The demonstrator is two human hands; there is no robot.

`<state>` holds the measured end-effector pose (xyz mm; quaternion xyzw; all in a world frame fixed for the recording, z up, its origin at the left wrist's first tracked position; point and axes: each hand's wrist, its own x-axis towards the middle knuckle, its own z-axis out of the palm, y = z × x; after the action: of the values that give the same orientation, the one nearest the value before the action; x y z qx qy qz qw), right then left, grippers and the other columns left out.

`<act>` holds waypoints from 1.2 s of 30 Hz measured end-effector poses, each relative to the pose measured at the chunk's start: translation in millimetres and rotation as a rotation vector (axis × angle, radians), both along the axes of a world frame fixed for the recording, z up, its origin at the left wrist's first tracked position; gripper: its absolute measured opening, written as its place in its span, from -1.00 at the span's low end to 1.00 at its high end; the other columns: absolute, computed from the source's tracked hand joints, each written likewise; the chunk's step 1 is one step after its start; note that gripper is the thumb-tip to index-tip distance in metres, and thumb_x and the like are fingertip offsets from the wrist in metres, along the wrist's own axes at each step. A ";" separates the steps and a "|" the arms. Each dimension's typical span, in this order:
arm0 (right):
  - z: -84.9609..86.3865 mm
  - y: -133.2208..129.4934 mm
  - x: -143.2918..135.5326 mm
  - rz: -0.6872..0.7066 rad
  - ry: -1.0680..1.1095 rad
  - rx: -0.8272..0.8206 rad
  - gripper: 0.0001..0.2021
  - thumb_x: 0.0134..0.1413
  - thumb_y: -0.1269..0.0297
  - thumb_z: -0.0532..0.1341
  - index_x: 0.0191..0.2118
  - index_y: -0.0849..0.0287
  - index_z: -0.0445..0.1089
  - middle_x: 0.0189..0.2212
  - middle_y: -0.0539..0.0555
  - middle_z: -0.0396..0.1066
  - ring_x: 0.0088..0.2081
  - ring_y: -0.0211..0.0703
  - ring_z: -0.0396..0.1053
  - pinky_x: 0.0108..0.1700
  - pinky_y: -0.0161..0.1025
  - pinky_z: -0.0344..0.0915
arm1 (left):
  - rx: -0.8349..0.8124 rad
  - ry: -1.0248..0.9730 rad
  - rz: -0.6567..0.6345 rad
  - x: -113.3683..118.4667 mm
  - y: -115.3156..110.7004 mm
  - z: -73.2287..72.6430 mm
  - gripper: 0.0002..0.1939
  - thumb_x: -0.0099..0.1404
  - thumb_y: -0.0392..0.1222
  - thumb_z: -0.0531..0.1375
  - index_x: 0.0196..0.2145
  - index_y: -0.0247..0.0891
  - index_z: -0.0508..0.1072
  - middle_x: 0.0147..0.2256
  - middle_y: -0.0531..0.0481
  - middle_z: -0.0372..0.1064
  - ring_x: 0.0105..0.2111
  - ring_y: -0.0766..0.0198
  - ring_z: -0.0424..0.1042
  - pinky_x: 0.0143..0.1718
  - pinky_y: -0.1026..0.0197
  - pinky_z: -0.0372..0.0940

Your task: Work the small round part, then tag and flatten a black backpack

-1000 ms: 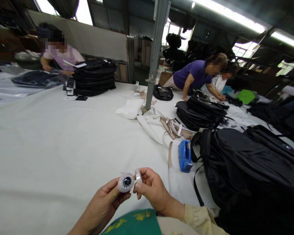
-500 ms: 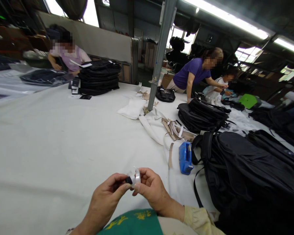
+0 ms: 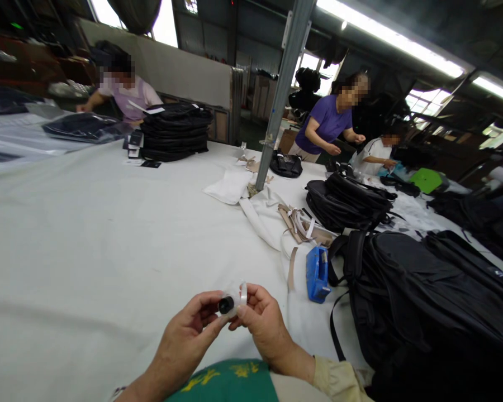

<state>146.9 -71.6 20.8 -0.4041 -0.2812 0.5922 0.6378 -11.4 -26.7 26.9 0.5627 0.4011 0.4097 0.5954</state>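
Note:
Low in the middle, both my hands meet over the white table. My left hand (image 3: 190,326) pinches a small black rolled piece (image 3: 226,305) between thumb and fingers, its round end facing me. Clear film or tape lies around this piece; exactly how it is wrapped I cannot make out. In my right hand (image 3: 266,324) is a narrow ring that looks like a roll of clear tape (image 3: 243,293), gripped by thumb and fingertips. Roll and black piece are side by side, almost touching. To the right rests a blue tape dispenser (image 3: 317,273).
Large black backpacks (image 3: 423,296) crowd the right side, with a stack of black bags (image 3: 347,198) behind. Tan and white strips (image 3: 297,222) lie near a metal post (image 3: 279,106). Another black stack (image 3: 171,131) stands far left. Co-workers are across the table.
The black piece has turned so its round end shows, and the clear roll has shifted slightly right and up. Across the table, the person in purple has straightened and lifted a hand off the table.

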 end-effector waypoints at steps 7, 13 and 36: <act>0.7 0.2 4.2 -0.054 -0.126 0.012 -0.50 -0.05 0.08 0.44 -0.01 0.18 0.42 -0.23 0.10 0.47 -0.30 -0.20 0.40 -0.36 -0.29 0.40 | 0.194 0.110 0.139 -1.6 1.8 -4.4 -0.55 0.15 -0.10 0.38 -0.02 -0.15 0.41 -0.28 0.01 0.53 -0.35 0.23 0.53 -0.36 0.25 0.49; -4.3 -1.6 0.5 -0.127 -0.223 0.075 -0.47 -0.17 0.25 0.48 0.02 0.04 0.48 -0.10 0.03 0.33 -0.14 -0.16 0.39 -0.09 -0.23 0.39 | 0.419 0.355 0.125 -4.1 5.3 -3.5 -0.70 0.25 -0.04 0.31 -0.09 -0.14 0.46 -0.28 0.02 0.48 -0.45 0.30 0.44 -0.40 0.25 0.44; 17.2 2.4 -5.3 -0.177 -0.823 0.015 -0.58 -0.22 0.34 0.49 -0.12 0.11 0.53 -0.27 0.02 0.34 -0.33 -0.22 0.30 -0.31 -0.29 0.30 | -0.302 -0.098 0.019 -4.1 9.7 -15.7 -0.60 0.08 -0.01 0.46 -0.14 -0.19 0.57 -0.15 -0.06 0.58 -0.10 0.15 0.52 -0.01 0.24 0.43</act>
<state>141.6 -69.2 38.0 -0.6249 -0.4809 0.3224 0.5237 -15.5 -17.0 11.1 0.4424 0.4340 0.3774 0.6881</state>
